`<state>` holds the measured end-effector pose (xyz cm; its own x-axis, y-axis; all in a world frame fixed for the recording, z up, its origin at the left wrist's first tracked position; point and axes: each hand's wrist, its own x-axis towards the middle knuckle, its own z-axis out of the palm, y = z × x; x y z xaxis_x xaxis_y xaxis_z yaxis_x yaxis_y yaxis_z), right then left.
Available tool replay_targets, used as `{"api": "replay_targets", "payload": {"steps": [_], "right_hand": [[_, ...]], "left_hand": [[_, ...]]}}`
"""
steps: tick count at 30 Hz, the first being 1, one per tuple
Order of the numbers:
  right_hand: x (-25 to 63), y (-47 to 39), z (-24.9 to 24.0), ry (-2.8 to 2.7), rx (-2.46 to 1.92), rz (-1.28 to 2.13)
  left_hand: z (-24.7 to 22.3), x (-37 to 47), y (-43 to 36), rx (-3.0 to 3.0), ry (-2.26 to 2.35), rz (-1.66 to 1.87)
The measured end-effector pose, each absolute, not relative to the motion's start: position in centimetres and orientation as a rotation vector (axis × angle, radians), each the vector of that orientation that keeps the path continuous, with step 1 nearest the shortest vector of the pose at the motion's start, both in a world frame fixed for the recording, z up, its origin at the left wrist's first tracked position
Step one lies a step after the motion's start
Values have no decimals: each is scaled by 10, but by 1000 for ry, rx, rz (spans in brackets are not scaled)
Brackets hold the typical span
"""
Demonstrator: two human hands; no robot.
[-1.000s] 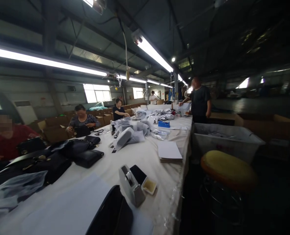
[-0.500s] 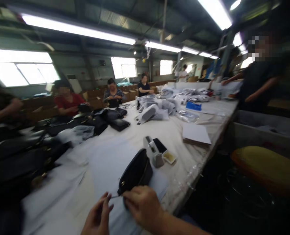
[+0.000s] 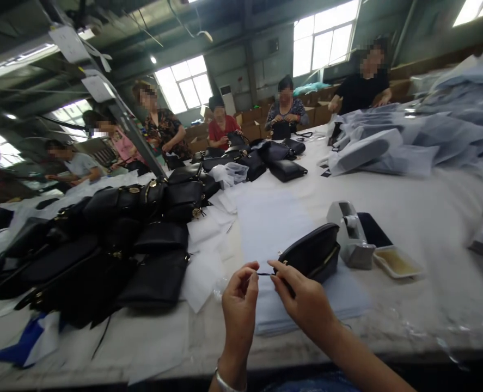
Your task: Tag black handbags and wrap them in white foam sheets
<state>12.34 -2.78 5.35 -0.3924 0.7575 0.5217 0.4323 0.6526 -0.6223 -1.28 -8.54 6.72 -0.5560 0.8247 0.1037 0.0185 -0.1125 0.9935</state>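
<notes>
Black bag [image 3: 312, 253] stands on pale sheets [image 3: 274, 215] just right of the frame's centre, its curved top sloping up toward the right and a gold-coloured zip line showing low on its near side. Your left hand [image 3: 240, 305], at the lower centre, has its fingertips closed on one end of a thin dark cord [image 3: 264, 274]. That cord runs across to the fingers of your right hand [image 3: 306, 296], which overlaps the bag's left end; you cannot tell from this view whether those fingers grip the cord or only touch it. A silvery bracelet [image 3: 224, 381] circles your left wrist at the bottom edge. Just right of the bag, you have a grey tape dispenser [image 3: 349, 239], with a dark block [image 3: 372, 230] beside it and a white dish [image 3: 397, 275] of yellowish material. More black bags [image 3: 155, 277] crowd the left side of the table [image 3: 421, 218], while translucent wrapped items [image 3: 429, 130] heap at the upper right. Across from you, co-workers [image 3: 221, 129] line the upper part of the frame.
</notes>
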Motion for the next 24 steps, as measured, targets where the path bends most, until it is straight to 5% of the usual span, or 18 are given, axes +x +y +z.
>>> {"api": "replay_targets", "payload": {"steps": [24], "right_hand": [[153, -20, 60, -1984, -833, 900]], "left_hand": [[71, -3, -93, 882, 1328, 1605]]}}
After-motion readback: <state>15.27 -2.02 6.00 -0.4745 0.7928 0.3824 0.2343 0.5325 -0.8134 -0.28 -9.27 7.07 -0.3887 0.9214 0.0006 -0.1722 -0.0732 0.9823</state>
